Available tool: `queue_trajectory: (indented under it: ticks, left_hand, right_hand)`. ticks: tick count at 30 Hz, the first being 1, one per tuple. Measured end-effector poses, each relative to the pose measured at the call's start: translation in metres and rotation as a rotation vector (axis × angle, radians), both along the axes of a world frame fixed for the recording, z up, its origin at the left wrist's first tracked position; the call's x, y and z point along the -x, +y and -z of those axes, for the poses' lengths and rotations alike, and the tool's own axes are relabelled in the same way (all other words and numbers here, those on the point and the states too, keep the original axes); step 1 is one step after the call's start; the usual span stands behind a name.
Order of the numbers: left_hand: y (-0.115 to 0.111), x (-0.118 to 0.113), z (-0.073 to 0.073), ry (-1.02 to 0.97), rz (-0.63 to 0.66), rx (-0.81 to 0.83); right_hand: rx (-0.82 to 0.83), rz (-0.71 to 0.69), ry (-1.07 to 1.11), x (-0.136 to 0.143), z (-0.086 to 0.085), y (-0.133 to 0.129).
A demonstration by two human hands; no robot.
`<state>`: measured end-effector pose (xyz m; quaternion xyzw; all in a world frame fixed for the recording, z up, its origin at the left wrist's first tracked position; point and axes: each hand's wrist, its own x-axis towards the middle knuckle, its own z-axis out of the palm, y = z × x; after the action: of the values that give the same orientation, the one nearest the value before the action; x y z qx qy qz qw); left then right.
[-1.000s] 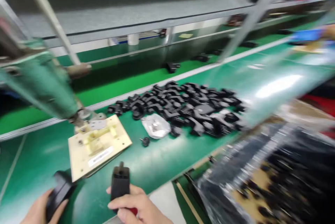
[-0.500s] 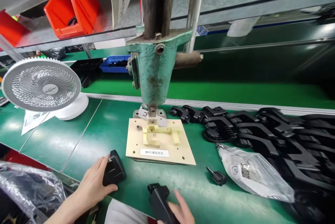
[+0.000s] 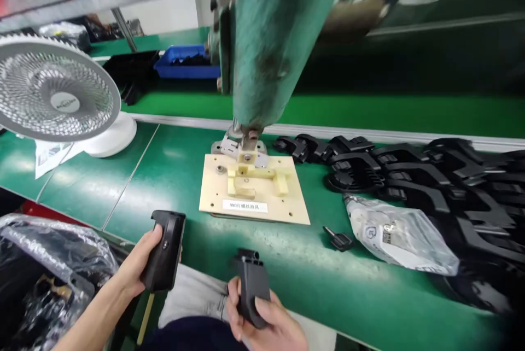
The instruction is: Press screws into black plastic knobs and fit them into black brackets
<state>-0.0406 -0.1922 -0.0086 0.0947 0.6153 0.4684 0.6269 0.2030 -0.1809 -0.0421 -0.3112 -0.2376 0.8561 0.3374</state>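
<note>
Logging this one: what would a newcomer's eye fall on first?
Probably the bulky green machine at top middle, above a cream board. Next, the desk fan at left and the black heap at right. Low in front, the left hand holds one black part, the right hand a second black part.
</note>
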Motion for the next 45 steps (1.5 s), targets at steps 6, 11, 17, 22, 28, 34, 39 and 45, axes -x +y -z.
queue_trajectory:
  ticks: [6, 11, 17, 22, 28, 34, 39, 45]
  left_hand:
    - [-0.008, -0.012, -0.006, 0.015, -0.07, 0.15]
    - [-0.016, -0.016, -0.009, 0.269, -0.031, 0.048]
    - [-0.023, -0.012, -0.018, 0.64, 0.258, -0.109]
    - [-0.021, -0.014, -0.017, 0.591, 0.257, -0.085]
    - [-0.01, -0.028, -0.021, 0.314, 0.04, 0.098]
    - [-0.009, -0.037, -0.02, 0.339, 0.002, 0.166]
    - [-0.012, -0.025, -0.025, 0.751, 0.045, -0.171]
    - [-0.008, -0.017, -0.03, 0.743, 0.247, -0.152]
  right_hand:
    - [-1.212, 0.033, -0.889, 0.02, -0.03, 0.018]
    - [-1.732, -0.253, -1.086, 0.045, -0.036, 0.028]
    - [-1.926, -0.596, -1.187, 0.055, -0.051, 0.039]
    - [-2.097, -0.584, -1.306, 0.059, -0.059, 0.047]
    - [-2.104, -0.582, -1.321, 0.072, -0.058, 0.043]
    - [-2.095, -0.973, -1.137, 0.075, -0.076, 0.059]
    - [-1.786, -0.713, -1.012, 0.062, -0.067, 0.058]
    - [-1.527, -0.382, -1.047, 0.059, -0.047, 0.041]
